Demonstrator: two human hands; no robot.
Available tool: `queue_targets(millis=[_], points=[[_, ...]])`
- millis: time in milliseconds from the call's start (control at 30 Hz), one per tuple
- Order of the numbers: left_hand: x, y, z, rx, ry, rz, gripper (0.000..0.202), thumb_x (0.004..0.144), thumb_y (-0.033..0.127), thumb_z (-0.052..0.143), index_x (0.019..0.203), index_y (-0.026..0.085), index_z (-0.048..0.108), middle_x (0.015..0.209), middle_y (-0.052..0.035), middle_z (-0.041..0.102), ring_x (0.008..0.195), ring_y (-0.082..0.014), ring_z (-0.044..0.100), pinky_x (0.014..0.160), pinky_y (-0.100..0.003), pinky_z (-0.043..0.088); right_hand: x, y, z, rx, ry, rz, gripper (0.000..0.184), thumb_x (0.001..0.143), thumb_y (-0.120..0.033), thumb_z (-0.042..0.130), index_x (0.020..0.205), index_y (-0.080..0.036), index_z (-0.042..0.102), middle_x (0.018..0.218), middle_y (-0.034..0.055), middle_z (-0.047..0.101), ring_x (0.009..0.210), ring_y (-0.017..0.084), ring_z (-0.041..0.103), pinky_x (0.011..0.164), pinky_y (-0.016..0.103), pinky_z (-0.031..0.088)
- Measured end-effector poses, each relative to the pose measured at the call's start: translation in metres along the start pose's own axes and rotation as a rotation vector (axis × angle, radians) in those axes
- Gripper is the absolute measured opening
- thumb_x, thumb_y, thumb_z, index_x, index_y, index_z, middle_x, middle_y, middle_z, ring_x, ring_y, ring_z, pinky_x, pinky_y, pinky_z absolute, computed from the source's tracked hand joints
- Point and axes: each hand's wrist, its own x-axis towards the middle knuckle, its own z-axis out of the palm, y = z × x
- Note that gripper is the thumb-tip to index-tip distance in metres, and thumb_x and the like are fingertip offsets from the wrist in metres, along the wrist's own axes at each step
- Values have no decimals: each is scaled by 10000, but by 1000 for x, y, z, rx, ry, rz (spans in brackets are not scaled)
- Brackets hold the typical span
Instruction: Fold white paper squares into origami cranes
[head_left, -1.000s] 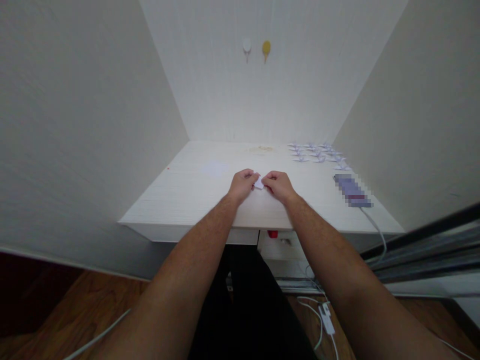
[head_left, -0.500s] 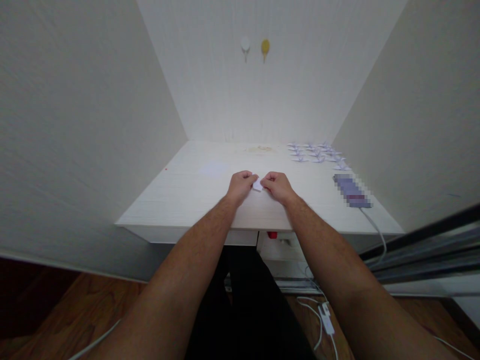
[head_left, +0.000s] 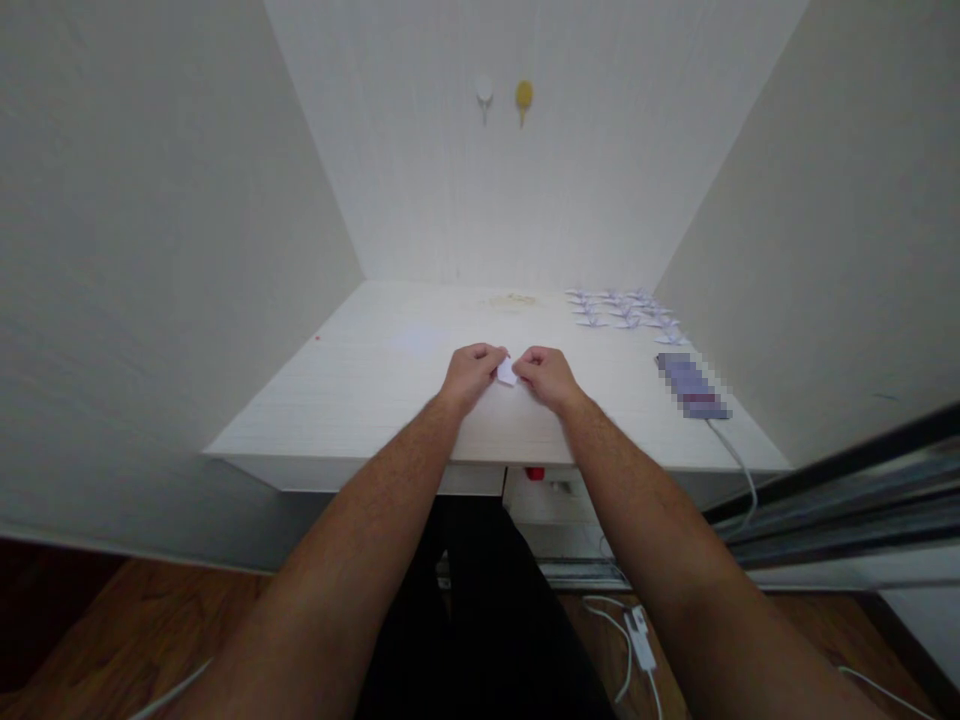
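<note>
A small folded piece of white paper (head_left: 507, 373) is held between my two hands, just above or on the white desk (head_left: 360, 400). My left hand (head_left: 474, 374) pinches its left side with thumb and forefinger. On the opposite side, my right hand (head_left: 547, 374) grips the paper's edge, fingers curled in. The fingers cover part of the paper, so its full shape is hidden. Farther back on the right, several folded paper cranes (head_left: 626, 310) stand in rows.
A phone (head_left: 691, 386), blurred out, lies on the desk's right side with a white cable (head_left: 735, 455) running off the edge. Walls enclose the desk left, right and behind. Two hooks, one white (head_left: 484, 90) and one yellow (head_left: 523, 95), hang on the back wall.
The whole view has shifted slightly, so everything sits a little farther left. Both hands keep their pinch on the paper, with hardly any other visible difference.
</note>
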Motion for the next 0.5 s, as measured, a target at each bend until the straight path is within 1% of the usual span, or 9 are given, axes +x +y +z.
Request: queue_targets(millis=[67, 200, 400, 500], points=[[0, -1, 0, -57, 5, 15, 192, 648, 321, 700, 627, 138, 647, 505, 16, 525, 460, -79, 414, 461, -237, 283, 0, 0, 0, 13, 7, 3, 96, 599, -258, 609, 587, -165, 588, 523, -45, 518, 511, 97, 425, 530, 241, 342], [1, -3, 2, -115, 65, 7, 131, 614, 257, 698, 641, 133, 669, 535, 7, 558, 482, -82, 436, 482, -239, 305, -1, 0, 1, 18, -7, -19, 92, 594, -245, 617, 576, -160, 588, 536, -39, 528, 523, 95, 432, 543, 242, 349], [3, -6, 2, -84, 106, 43, 131, 602, 254, 689, 665, 139, 688, 578, -1, 593, 534, -95, 465, 531, -241, 346, 0, 0, 1, 12, -27, -14, 105, 603, -262, 617, 595, -159, 599, 534, -40, 529, 515, 95, 426, 538, 241, 348], [3, -7, 2, -45, 105, 67, 146, 618, 275, 694, 681, 143, 691, 599, -2, 603, 550, -99, 474, 544, -243, 355, 1, 1, 1, -18, -22, -16, 109, 607, -264, 615, 593, -158, 601, 540, -36, 539, 519, 96, 430, 536, 240, 345]])
